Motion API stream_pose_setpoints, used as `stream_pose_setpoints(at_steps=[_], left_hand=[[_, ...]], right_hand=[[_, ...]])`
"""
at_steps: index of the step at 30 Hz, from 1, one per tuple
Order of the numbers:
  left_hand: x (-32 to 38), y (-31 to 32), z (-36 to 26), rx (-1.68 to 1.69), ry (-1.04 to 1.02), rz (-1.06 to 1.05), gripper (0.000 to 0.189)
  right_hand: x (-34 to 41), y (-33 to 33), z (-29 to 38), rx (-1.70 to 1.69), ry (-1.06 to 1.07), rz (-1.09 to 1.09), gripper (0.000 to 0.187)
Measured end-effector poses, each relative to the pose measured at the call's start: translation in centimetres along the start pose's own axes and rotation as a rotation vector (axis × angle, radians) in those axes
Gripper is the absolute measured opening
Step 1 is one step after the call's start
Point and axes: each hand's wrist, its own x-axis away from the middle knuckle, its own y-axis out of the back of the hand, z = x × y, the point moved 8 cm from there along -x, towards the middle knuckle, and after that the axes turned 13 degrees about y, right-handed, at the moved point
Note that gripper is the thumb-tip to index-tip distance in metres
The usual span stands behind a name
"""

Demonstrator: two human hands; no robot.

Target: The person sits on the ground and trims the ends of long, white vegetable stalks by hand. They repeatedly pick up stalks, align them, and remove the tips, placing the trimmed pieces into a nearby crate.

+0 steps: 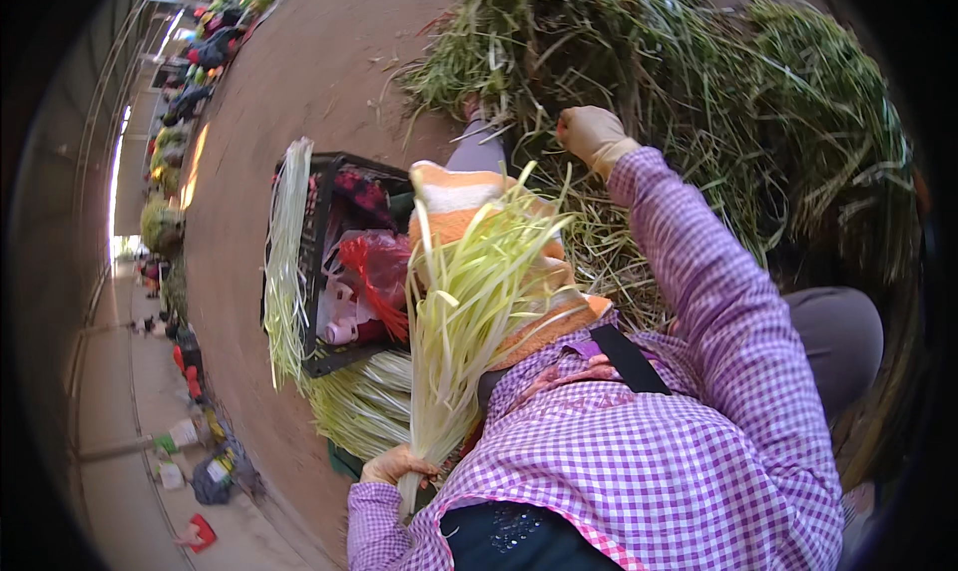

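My left hand [398,466], in a tan glove, grips the pale lower ends of a bunch of yellow chives [464,286]. The leaves fan upward over an orange-and-white striped towel [449,189] on my lap. My right hand [595,137], also gloved, is raised with curled fingers at the edge of a heap of green leaves [673,107]; nothing plainly shows in it. More pale chives [367,402] lie in a pile beside the bunch, left of my lap. Another bundle [290,256] lies along the outer side of a black plastic crate [322,271].
The crate holds a red plastic bag [374,271], a pink item [342,331] and dark patterned cloth. Brown floor [299,107] stretches to the left. Other people [213,47] and heaps of greens [161,226] line the far side. My bent knee [838,346] is at the right.
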Motion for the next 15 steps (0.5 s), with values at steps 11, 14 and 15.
stream_pose_setpoints(at_steps=[11,14,15], left_hand=[[-4.0,2.7,7.8,0.416,0.2,-0.036,0.04],[-4.4,2.8,9.6,0.478,0.219,-0.049,0.041],[-4.6,2.9,10.0,0.488,0.219,-0.048,0.041]], right_hand=[[8.5,-9.9,-7.1,-0.645,-0.123,0.557,0.044],[9.2,-12.5,-1.7,-1.115,-0.065,0.675,0.077],[9.4,-13.0,-0.2,-1.087,-0.011,0.691,0.085]])
